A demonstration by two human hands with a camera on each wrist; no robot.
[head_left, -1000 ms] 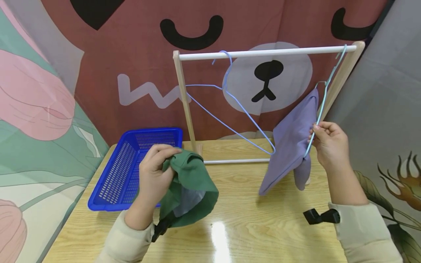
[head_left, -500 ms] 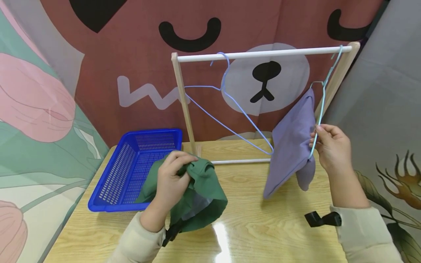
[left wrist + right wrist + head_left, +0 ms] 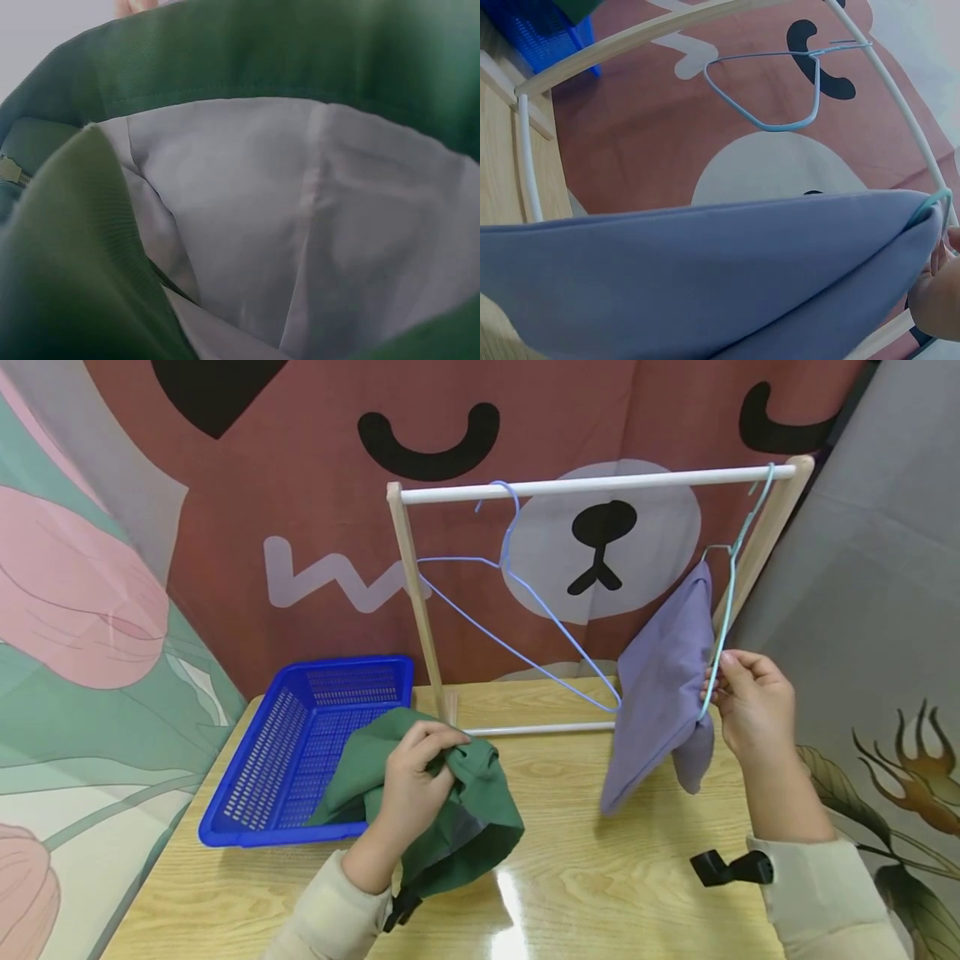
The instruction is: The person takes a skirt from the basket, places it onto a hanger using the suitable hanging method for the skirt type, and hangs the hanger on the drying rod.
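My left hand (image 3: 420,781) grips a bunched green garment (image 3: 487,793). The garment's opening faces my wrist, showing a pale lining (image 3: 225,195) and a zip pull (image 3: 10,169) in the left wrist view. Part of the cloth trails over the blue basket's front edge. On the right, my right hand (image 3: 757,706) pinches the side of a mint-green hanger (image 3: 731,585) hooked on the rack's top rail. A purple garment (image 3: 656,693) hangs from this hanger, drooping toward the table; its upper edge lies over the hanger in the right wrist view (image 3: 705,262).
A blue perforated basket (image 3: 258,760) stands at the left of the wooden table (image 3: 577,877). The small rack, with a white top rail (image 3: 600,485) and wooden posts, stands behind. A bare blue hanger (image 3: 555,610) hangs from its left part. Printed cloth (image 3: 315,510) covers the back.
My left hand has moved right and slightly down with the green garment, drawing it partly out over the basket's edge. My right hand stays at the mint-green hanger, nearly still.
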